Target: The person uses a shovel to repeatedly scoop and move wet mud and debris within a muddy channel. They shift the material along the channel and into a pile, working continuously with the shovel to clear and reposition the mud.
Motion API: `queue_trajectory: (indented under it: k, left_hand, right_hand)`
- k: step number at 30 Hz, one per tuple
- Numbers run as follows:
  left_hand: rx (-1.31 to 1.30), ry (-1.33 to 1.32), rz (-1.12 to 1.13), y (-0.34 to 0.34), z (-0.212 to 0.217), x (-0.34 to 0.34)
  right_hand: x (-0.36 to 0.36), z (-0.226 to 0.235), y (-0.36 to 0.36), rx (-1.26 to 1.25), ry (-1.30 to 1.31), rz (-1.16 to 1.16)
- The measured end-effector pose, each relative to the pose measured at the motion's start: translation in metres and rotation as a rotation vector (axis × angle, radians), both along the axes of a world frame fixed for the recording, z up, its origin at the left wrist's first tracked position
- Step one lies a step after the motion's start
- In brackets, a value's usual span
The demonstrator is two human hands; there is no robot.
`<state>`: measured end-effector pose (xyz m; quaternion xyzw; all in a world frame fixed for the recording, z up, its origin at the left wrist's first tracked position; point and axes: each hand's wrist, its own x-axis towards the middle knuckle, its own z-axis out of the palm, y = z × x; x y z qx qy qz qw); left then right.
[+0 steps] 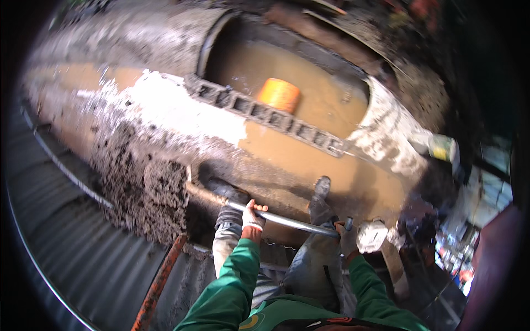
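Note:
My left hand (254, 215), in a pale glove with bare fingertips, is closed around the metal shaft of a shovel (287, 222). My right hand (348, 237), in a darker glove, grips the handle end at the right. The shaft slopes up leftward across my legs to a brownish socket. At that end lies dark, clumpy mud (165, 187), which hides most of the blade; I cannot tell how much of it rests on the blade. My boots stand on wet ground just beyond the shaft, the left boot (229, 190) beside the mud.
Ahead, a pit (326, 83) holds muddy water and an orange container (280, 95). A row of hollow blocks (265, 115) edges it. Corrugated sheet metal (83, 243) and a rusty orange bar (160, 281) lie at left. A whitish sack (386, 127) drapes the pit's right side.

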<state>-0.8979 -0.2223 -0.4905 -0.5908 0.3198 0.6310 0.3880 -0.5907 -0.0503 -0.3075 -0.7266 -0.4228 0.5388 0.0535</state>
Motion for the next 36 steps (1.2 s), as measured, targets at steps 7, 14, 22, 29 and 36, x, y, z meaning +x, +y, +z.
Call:
queue_trajectory:
  k: [7, 14, 22, 29, 36]
  left_hand:
    - [-0.173, -0.075, -0.361, 0.095, 0.134, 0.248]
    - [-0.101, -0.128, -0.836, 0.202, 0.267, 0.423]
    - [0.351, 0.858, -1.389, 0.518, 0.306, 0.475]
    - [0.603, 0.655, -1.029, 0.538, 0.288, 0.435]
    - [0.127, 0.255, -0.587, 0.344, 0.226, 0.282]
  right_hand:
    - [0.284, 0.124, 0.04, -0.174, -0.108, -0.086]
    - [0.469, 0.188, -0.071, -0.272, 0.144, -0.795]
    - [0.437, 0.162, 0.07, -0.822, 0.911, -1.38]
    - [0.461, 0.159, 0.173, -0.138, 0.563, -0.859]
    - [0.344, 0.197, 0.108, -0.141, 0.62, -0.501]
